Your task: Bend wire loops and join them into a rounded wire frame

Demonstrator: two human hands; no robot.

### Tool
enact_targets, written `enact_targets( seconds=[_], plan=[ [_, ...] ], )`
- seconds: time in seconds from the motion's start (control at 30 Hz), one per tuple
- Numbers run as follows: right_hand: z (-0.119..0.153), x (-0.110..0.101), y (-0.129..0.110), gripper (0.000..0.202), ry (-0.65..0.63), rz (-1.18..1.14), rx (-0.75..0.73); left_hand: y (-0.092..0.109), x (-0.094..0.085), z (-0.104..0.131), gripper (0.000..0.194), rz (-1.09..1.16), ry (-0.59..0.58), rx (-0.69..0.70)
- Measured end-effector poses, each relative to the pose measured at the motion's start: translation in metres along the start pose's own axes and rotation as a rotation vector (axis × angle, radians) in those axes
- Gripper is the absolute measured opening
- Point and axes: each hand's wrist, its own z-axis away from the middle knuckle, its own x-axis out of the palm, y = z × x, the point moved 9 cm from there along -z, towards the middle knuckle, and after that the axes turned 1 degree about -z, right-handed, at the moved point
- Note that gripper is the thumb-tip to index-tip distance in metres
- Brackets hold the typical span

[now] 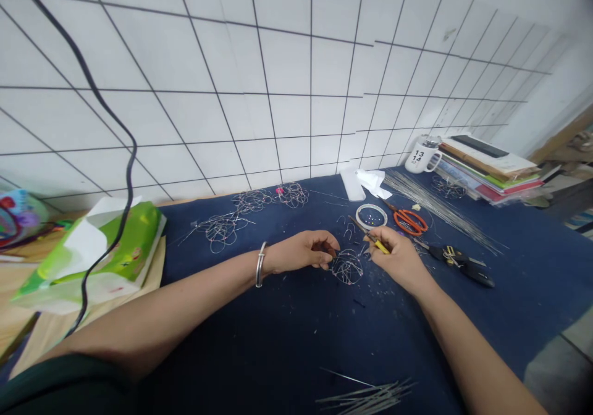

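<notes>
My left hand (319, 249) is closed, its thumb and fingers pinching the edge of a round openwork wire ball (348, 269) with small beads on it. The ball rests on or just above the dark blue cloth (259, 335). To its right, my right hand (393, 253) is wrapped round yellow-handled pliers (382, 247). Their metal end points up and left, towards a few short bent wires (348, 226), and is apart from the ball. The fingers partly hide the tool.
Several wire shapes (222, 230) lie at the back left. Behind my right hand are a round white dish (371, 216) with beads, orange-handled scissors (410, 221), black pliers (456, 260) and long straight wires (440, 208). Cut wires (370, 398) lie in front; a tissue pack (125, 242) stands left.
</notes>
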Motion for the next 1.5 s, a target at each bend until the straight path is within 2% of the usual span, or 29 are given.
enact_targets(
  seconds=[0.27, 0.5, 0.7, 1.07, 1.2, 1.37, 1.5],
  plan=[
    [0.0, 0.001, 0.0, 0.022, -0.003, 0.004, 0.017, 0.005, -0.001, 0.004, 0.024, -0.103, -0.097, -0.007],
    [0.0, 0.001, -0.002, 0.02, -0.007, 0.012, 0.009, 0.002, 0.0, 0.005, 0.024, -0.156, -0.124, -0.006],
    [0.001, 0.0, -0.003, 0.023, 0.002, 0.063, 0.002, 0.005, -0.007, 0.005, 0.022, -0.281, -0.087, 0.001],
    [0.001, -0.001, -0.002, 0.025, -0.004, 0.079, 0.002, -0.009, -0.014, 0.001, 0.024, -0.369, -0.071, -0.052],
    [0.001, -0.002, -0.004, 0.024, 0.004, 0.076, -0.011, -0.011, -0.02, -0.001, 0.023, -0.41, -0.032, -0.063],
    [0.001, -0.003, -0.003, 0.021, 0.006, 0.053, -0.018, 0.009, -0.028, -0.007, 0.019, -0.469, 0.098, 0.023],
    [0.0, -0.005, 0.001, 0.019, 0.037, 0.03, -0.025, 0.038, -0.019, -0.02, 0.018, -0.514, 0.105, 0.138]
  ],
)
